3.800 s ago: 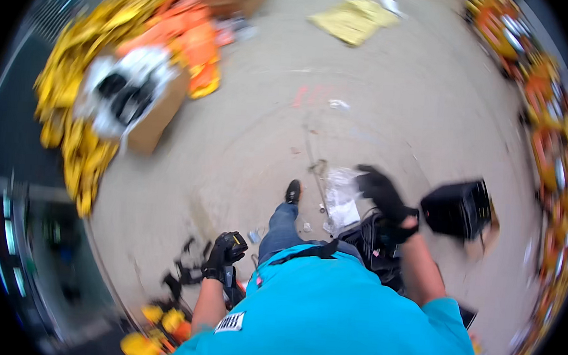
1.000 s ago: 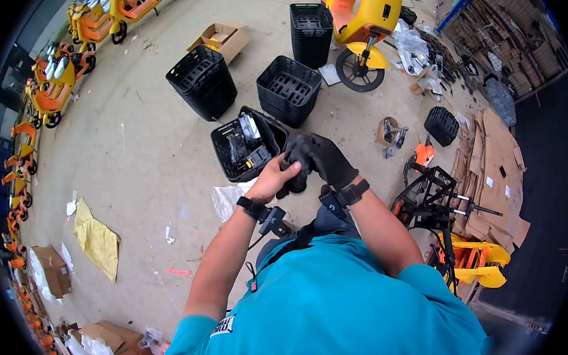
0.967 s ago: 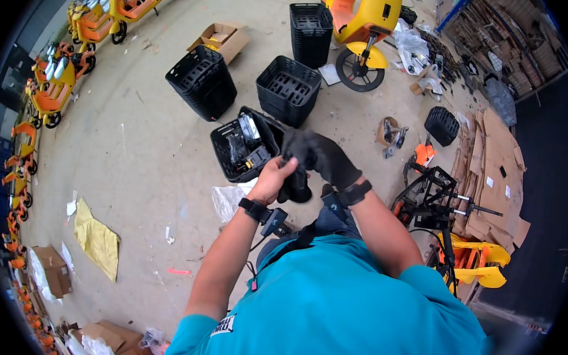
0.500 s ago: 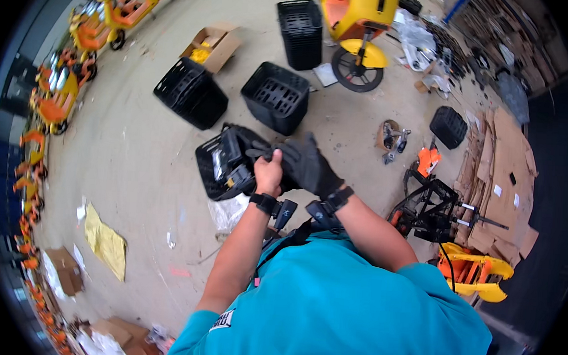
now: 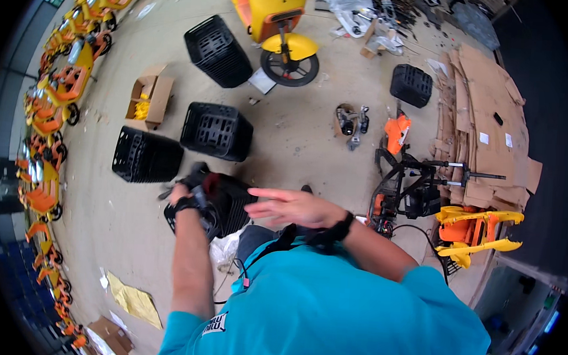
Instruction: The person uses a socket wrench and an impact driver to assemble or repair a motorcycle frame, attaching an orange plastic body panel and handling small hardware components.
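My left hand (image 5: 179, 193) is bare and blurred over the near black basket (image 5: 231, 203). Its fingers appear closed on a dark glove (image 5: 166, 192), only part of which shows at the fingertips. Dark items and a reddish one fill the top of that basket; their kinds are hard to make out. To the right of the basket, my right hand (image 5: 289, 207) is bare, its fingers stretched out and holding nothing. Each wrist has a black strap.
Black baskets (image 5: 216, 131) stand beyond, near an open carton (image 5: 150, 98) of yellow parts. A yellow scooter (image 5: 274, 14) is ahead. At right lie a black frame (image 5: 404, 185), yellow-orange body panels (image 5: 476, 231) and flattened cardboard (image 5: 490, 105). Rows of scooters (image 5: 57, 108) line the left.
The dark glove has come off my right hand, which has drawn apart from the left with fingers extended. My left hand has moved left over the basket. The whole view has turned.
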Available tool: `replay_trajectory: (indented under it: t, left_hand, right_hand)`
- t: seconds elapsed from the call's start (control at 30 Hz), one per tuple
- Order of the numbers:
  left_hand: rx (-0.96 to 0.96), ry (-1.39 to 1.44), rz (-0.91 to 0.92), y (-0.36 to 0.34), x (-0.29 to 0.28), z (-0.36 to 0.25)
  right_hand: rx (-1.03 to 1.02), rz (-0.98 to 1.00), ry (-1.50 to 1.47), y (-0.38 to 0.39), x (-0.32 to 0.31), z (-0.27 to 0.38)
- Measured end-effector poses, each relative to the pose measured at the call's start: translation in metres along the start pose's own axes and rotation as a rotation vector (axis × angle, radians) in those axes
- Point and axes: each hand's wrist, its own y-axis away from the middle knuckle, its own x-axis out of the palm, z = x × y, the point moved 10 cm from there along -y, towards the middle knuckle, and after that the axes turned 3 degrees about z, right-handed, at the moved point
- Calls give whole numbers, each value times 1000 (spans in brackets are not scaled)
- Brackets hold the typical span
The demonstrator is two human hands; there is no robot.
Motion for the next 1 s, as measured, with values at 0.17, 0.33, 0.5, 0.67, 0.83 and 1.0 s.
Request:
replay_trajectory:
  t: [0.17, 0.33, 0.5, 0.67, 0.83, 1.0]
  left_hand:
    - [207, 246, 481, 116, 48, -181]
    - [159, 475, 1155, 241, 129, -245]
    - [84, 451, 1362, 313, 148, -273]
    - [-64, 551, 1539, 338, 164, -269]
    - [-204, 595, 1133, 270, 179, -215]
    - [-384, 507, 1565, 320, 217, -174]
  right_hand:
    - [-203, -686, 607, 57, -179, 24]
    - [-373, -982, 1203, 56, -183, 59]
    - [-425, -821, 767, 58, -187, 54]
    - [-424, -738, 234, 65, -217, 29]
    - [-341, -1434, 449, 121, -262, 4]
    - [-181, -1128, 818, 57, -205, 16]
